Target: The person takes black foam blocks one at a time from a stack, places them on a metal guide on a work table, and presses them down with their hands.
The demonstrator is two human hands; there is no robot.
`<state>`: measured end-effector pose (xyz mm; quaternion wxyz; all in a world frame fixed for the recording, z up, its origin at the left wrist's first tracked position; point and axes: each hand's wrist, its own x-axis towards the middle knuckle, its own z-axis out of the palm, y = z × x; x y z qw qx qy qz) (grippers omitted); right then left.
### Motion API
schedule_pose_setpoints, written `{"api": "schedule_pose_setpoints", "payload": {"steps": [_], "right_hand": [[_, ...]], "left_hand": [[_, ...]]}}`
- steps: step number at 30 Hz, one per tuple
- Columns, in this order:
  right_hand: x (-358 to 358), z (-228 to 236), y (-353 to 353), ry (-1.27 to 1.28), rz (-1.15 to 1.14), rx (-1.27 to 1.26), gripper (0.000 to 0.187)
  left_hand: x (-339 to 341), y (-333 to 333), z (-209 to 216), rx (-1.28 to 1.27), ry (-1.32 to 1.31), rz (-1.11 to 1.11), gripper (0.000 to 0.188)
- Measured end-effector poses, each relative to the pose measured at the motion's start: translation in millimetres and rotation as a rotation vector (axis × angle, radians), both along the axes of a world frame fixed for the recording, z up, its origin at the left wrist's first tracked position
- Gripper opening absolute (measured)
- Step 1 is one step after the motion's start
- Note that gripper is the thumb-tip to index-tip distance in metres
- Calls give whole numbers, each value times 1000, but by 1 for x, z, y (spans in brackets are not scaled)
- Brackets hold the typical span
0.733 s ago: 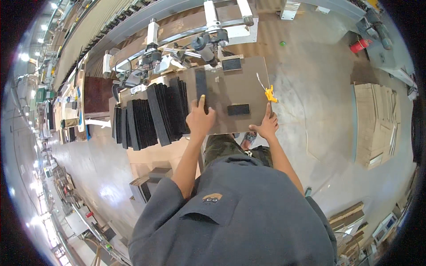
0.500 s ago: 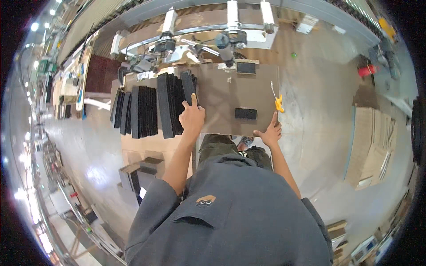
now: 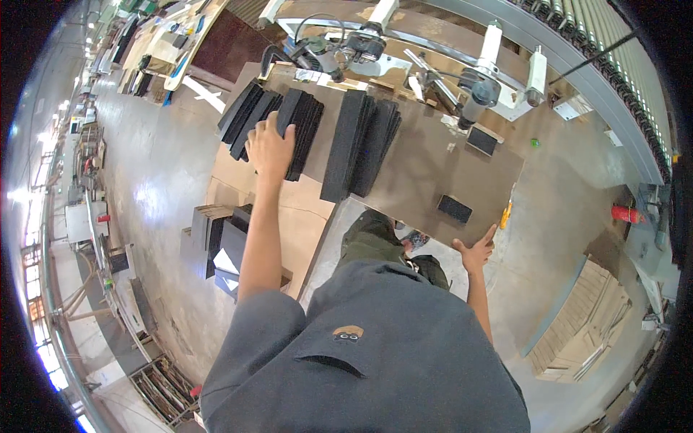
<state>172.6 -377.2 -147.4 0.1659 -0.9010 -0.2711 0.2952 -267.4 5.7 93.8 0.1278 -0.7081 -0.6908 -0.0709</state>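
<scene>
Several rows of long black strips lie across the brown board (image 3: 415, 173). My left hand (image 3: 270, 149) is over the left rows, fingers bent and thumb apart, between a thin bundle of black strips (image 3: 258, 119) and a thicker row of black strips (image 3: 307, 126). Its fingertips partly hide the strips under them. Another bundle of black strips (image 3: 348, 148) stands apart, nearer the board's middle. My right hand (image 3: 476, 254) is at the board's near right corner, thumb and forefinger spread, holding nothing. Close to it are a small black block (image 3: 455, 208) and a yellow-handled tool (image 3: 506, 215).
Machine arms with a grey cylindrical head (image 3: 478, 101) reach over the far edge. A second small black block (image 3: 482, 141) lies below them. Cardboard stacks (image 3: 581, 321) stand on the floor at right. Left of my legs are boxes (image 3: 209, 231) and a tan sheet (image 3: 307, 209).
My left hand has moved left, from the strips near the middle to the left rows. The right hand stays at the board's corner. The whole view has turned.
</scene>
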Motion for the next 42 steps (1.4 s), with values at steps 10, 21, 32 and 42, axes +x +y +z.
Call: {"api": "schedule_pose_setpoints", "payload": {"steps": [10, 21, 32, 42], "right_hand": [[9, -12, -9, -14, -13, 41, 163], [-1, -9, -3, 14, -87, 10, 163], [-2, 3, 1, 65, -78, -11, 162], [-4, 11, 3, 56, -63, -51, 161]], "left_hand": [[-42, 31, -15, -185, -162, -161, 76], [245, -159, -138, -394, -704, -292, 72], [319, -148, -222, -214, -365, -655, 71], [319, -152, -227, -275, -335, -641, 64]]}}
